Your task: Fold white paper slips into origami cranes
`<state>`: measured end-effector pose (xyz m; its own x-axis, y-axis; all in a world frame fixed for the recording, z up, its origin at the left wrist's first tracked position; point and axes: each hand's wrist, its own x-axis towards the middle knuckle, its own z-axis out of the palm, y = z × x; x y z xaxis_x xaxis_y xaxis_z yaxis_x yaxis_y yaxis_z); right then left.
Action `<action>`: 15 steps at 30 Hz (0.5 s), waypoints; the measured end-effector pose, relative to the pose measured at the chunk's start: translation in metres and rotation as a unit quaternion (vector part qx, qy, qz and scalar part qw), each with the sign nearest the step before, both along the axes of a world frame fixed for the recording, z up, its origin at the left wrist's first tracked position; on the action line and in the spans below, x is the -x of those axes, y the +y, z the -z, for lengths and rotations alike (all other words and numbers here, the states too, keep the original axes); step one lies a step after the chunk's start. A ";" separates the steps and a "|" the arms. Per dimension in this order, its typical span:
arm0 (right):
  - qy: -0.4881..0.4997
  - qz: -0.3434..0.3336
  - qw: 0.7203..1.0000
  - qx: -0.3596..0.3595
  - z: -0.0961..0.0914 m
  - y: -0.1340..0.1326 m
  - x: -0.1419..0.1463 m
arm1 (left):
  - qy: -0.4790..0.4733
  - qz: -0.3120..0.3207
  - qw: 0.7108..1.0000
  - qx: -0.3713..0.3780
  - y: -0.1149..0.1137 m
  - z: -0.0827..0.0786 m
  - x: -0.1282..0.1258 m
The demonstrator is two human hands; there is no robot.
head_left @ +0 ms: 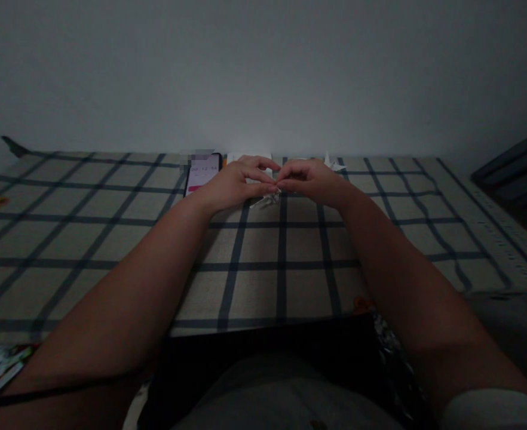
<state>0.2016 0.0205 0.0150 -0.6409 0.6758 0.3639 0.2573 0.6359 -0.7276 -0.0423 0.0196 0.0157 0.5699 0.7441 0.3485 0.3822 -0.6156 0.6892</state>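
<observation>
Cloth-covered surface [257, 286], pale with dark checked lines
Near its far edge rest a lit phone [204, 169], a partly hidden flat white item [248, 157] just beside it and, farther right, a pointed white paper-like piece [331, 163].

Shows dark digits [204, 169], apparently 00:12:5 plus blurred last digit, on lit pale screen of black-edged rectangular smartphone [202, 178]. Bears pale lettering [508, 249], illegible, along right edge of beige fabric tablecloth [259, 283] with dark-blue checks.
</observation>
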 end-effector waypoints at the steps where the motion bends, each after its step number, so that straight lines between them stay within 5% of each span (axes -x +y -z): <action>1: -0.009 0.000 1.000 -0.007 0.000 0.000 0.001 | 0.000 0.001 1.000 0.003 0.000 0.000 0.000; 15: 0.041 0.049 0.998 0.001 0.010 0.005 0.008 | -0.034 0.002 0.999 -0.019 0.003 0.008 0.000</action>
<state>0.1935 0.0254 0.0051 -0.5405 0.7337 0.4117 0.2571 0.6100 -0.7495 -0.0428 0.0230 0.0075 0.5477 0.7269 0.4144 0.3321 -0.6435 0.6897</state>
